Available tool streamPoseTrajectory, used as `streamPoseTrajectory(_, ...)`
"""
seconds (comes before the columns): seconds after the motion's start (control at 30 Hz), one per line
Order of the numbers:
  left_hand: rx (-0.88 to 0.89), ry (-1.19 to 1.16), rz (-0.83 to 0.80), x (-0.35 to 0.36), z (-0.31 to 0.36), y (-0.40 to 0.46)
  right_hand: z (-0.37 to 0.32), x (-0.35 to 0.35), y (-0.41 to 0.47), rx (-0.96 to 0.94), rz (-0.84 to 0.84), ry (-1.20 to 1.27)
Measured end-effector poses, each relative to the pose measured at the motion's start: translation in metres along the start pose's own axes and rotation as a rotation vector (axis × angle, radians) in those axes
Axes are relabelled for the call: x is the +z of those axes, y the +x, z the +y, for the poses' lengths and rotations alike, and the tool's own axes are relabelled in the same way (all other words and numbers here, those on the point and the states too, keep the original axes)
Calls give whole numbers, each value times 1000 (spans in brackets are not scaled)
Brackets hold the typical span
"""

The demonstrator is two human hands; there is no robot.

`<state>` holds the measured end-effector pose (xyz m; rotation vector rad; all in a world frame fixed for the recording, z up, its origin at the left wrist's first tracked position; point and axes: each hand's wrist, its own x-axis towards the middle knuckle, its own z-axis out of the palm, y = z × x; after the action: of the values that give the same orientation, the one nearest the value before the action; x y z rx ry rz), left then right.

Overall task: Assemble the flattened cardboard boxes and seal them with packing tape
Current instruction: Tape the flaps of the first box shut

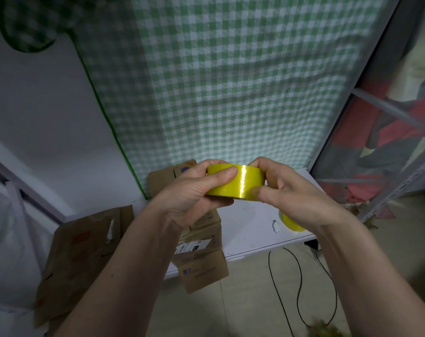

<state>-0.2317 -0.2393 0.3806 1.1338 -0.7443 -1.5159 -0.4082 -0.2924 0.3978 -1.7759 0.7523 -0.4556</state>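
Observation:
I hold a yellow roll of packing tape (240, 181) up in front of me, above the white table (255, 222). My left hand (194, 193) grips its left side with the thumb lying across the outer face. My right hand (289, 190) grips the right side, its thumb tip pressed on the roll's lower edge. Below my arms lie flattened cardboard boxes: a stack with labels (204, 259) hanging over the table's front edge, another large flat one (80, 254) at the left, and one (167, 173) behind my left hand.
A second yellow tape roll (293, 224) stands on the table under my right wrist, beside a small white object (276, 226). A green checked curtain (230, 81) hangs behind. Black cables (299, 283) trail on the tiled floor. A grey metal rack (389, 166) is at the right.

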Motion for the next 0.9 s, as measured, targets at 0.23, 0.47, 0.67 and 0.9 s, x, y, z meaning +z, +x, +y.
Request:
streamPoseTrajectory(0.23, 12, 14, -10, 0, 2, 1, -2, -1, -1, -40, 34, -22)
streamPoseTrajectory(0.47, 10, 10, -31, 1, 1, -1, -3, 0, -2, -50, 61, -60)
streamPoseTrajectory(0.67, -2, 26, -12, 3, -3, -1, -1, -3, -7, -47, 11, -73)
streamPoseTrajectory(0.9, -3, 25, -21, 5, -6, 0, 6, -3, -5, -115, 17, 86)
